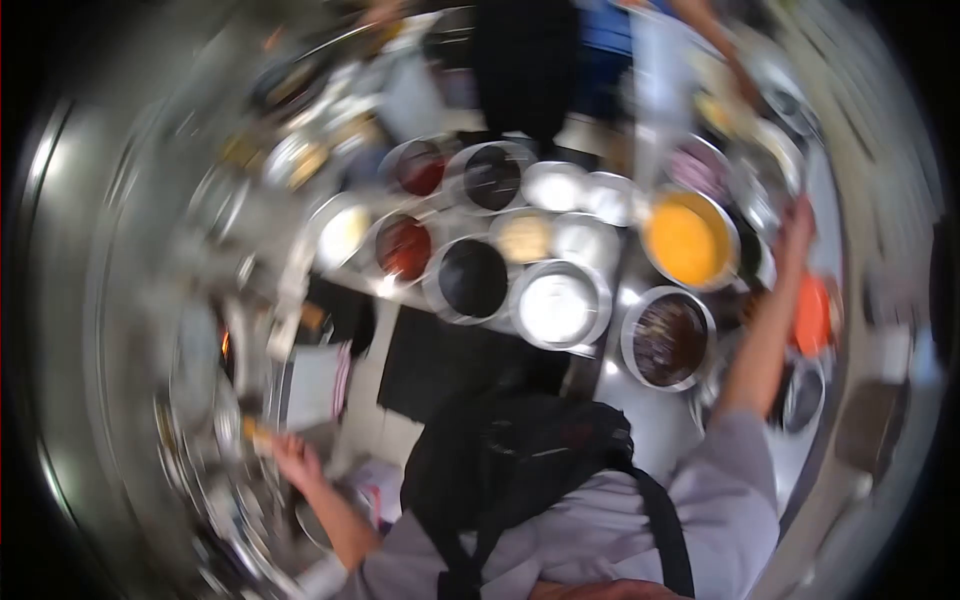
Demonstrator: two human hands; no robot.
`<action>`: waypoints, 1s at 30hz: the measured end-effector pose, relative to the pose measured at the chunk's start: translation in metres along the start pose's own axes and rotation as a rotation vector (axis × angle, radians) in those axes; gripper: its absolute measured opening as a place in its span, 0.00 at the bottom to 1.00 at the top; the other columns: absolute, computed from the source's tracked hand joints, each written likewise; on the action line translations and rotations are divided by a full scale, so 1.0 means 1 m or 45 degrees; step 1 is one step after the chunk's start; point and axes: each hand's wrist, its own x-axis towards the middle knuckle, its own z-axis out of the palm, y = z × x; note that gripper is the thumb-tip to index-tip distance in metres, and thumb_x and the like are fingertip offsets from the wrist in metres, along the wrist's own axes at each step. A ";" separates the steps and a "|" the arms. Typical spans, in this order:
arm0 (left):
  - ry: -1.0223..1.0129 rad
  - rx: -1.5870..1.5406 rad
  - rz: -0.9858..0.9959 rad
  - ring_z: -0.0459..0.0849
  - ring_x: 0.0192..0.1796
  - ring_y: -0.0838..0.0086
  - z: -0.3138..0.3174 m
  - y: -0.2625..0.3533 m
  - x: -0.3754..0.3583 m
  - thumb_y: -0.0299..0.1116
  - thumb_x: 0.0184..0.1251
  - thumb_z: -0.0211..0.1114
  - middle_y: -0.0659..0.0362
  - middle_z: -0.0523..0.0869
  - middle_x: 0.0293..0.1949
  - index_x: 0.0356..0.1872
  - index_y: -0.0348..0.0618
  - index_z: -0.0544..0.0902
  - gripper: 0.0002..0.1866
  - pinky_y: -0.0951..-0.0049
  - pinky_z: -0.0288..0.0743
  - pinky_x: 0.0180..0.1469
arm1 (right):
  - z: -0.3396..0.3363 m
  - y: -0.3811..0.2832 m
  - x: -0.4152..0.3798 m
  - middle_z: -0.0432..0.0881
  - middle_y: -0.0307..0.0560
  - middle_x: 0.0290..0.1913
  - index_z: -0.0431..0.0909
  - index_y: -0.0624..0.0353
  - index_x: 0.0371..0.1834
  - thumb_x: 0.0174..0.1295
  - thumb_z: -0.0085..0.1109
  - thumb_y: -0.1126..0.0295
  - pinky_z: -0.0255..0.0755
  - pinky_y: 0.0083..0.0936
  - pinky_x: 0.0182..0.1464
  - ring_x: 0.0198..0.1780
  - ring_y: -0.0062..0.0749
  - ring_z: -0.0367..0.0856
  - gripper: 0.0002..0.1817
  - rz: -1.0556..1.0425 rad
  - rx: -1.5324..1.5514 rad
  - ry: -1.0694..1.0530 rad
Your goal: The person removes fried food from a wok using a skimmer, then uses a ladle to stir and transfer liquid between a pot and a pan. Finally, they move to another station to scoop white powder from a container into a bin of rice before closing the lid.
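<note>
My left hand (297, 460) is stretched out to the left, by the stove. Its fingers appear closed round a yellowish-brown handle (256, 432); what the handle belongs to is blurred. To the right, my right hand (798, 225) reaches over the counter at the side of a metal bowl (762, 185). Motion smears its fingers, so I cannot see whether they grip the rim. Near that forearm are a pot of orange-yellow liquid (688, 240), a pot of dark brown food (668, 338) and an orange-red round thing (812, 315).
In the middle, several metal pots hold white stuff (558, 305), dark liquid (473, 278) and red sauce (403, 247). A flame (225, 345) shows at the left. Across the counter stands a person in a black apron (527, 70); another arm (725, 45) reaches in at top right.
</note>
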 end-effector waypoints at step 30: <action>1.319 0.127 0.515 0.76 0.19 0.77 -0.312 0.109 -0.306 0.35 0.76 0.63 0.61 0.79 0.26 0.45 0.44 0.71 0.10 0.78 0.71 0.21 | 0.259 -0.793 -0.799 0.82 0.49 0.28 0.86 0.58 0.44 0.62 0.64 0.49 0.77 0.36 0.40 0.35 0.36 0.85 0.22 -1.757 0.000 -2.800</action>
